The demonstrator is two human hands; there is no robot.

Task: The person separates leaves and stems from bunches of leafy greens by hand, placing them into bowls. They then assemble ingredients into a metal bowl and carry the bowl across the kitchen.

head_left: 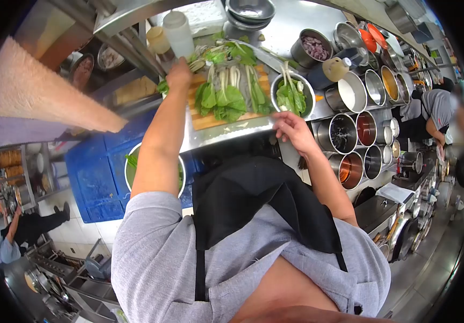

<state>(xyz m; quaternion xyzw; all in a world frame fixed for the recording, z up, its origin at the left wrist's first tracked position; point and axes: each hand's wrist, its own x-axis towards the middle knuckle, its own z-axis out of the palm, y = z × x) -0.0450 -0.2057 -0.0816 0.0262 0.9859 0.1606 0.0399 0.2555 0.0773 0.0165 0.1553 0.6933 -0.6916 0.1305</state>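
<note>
Leafy greens with white stems (229, 94) lie on a wooden cutting board (205, 119). My left hand (179, 74) reaches to the left of the board, beside some stem ends and below two squeeze bottles; its fingertips are too small and partly hidden to tell what they hold. My right hand (291, 128) is in front of the counter edge, just below a metal bowl (309, 110) with more greens (291, 98) in it. Its fingers are bent and apart, with nothing between them.
Squeeze bottles (178, 33) stand at the back left. A pot of chopped purple onion (315, 47) and many metal pots (337, 132) are at the right. A white-rimmed bucket (182, 177) is below my left arm. Other people (439, 110) stand at both sides.
</note>
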